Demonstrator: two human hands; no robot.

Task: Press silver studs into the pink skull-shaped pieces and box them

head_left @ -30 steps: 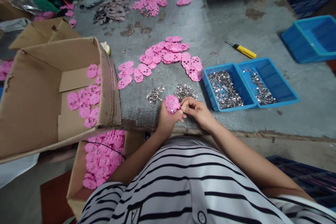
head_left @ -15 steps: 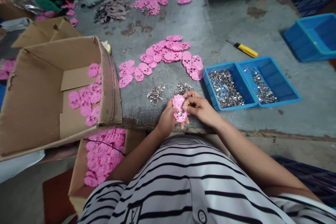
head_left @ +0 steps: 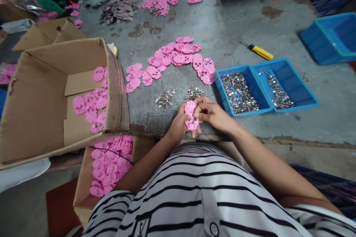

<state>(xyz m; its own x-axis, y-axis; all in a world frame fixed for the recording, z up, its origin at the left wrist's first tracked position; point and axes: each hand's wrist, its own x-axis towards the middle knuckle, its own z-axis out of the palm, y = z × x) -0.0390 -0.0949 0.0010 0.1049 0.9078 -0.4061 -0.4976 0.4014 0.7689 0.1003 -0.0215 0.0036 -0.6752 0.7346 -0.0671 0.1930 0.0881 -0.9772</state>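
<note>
Close to the table's front edge, my left hand (head_left: 178, 127) grips a pink plastic part (head_left: 191, 113) with small metal pieces on its lower half. My right hand (head_left: 213, 114) is at the part's right side, its thumb and forefinger pinched together against it; whatever lies between those fingertips is too small to make out. Just beyond my hands are two little heaps of shiny metal pieces, a left heap (head_left: 165, 100) and a right heap (head_left: 194, 92) that my right hand partly covers. An arc of similar pink parts (head_left: 182, 49) lies farther back on the table.
On the left stands an open cardboard box (head_left: 41, 96) holding some pink parts, above a lower box (head_left: 82, 189) full of them. Two blue bins (head_left: 267, 111) with metal pieces sit right, near a yellow-handled screwdriver (head_left: 261, 52). Grey flat pieces (head_left: 119, 9) lie at the back.
My hands and the pink part stay in nearly the same place, with only a very slight shift. The metal heaps and bins look the same.
</note>
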